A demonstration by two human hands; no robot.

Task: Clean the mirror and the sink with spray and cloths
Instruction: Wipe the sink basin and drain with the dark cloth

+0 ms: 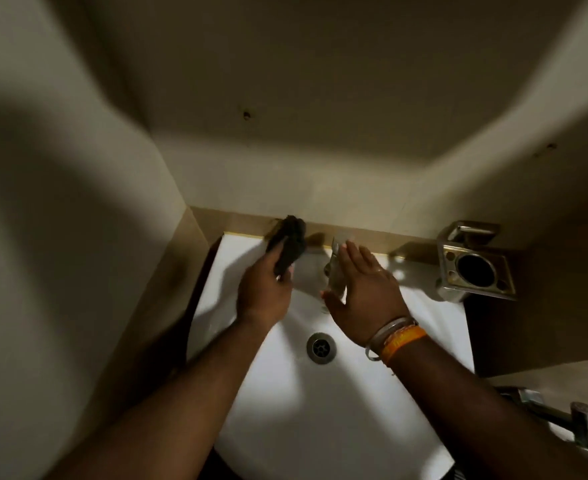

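- My left hand (264,295) grips a dark cloth (46,245)... no- My left hand (263,296) has its fingers curled round a dark cloth (287,242). It holds the cloth up over the back left corner of the sink (320,410), and the top end of the cloth reaches the brown ledge behind.
- My right hand (365,299) is spread, with the fingers straight and close together. It lies over the tap (334,271) at the back middle of the sink. I cannot tell if the palm really touches the metal.
- On my right wrist there are a silver bangle and an orange band (403,337).
- The two hands are near each other but apart, both above the back part of the white basin.
- The round metal drain (321,348) is in the basin, just in front of my hands.
- A metal holder (476,268) with a round hole is fixed on the wall to the right of the sink.
- A metal sprayer handle (562,414) lies at the lower right, beside the sink.
- The pale wall (285,150) stands behind the sink.
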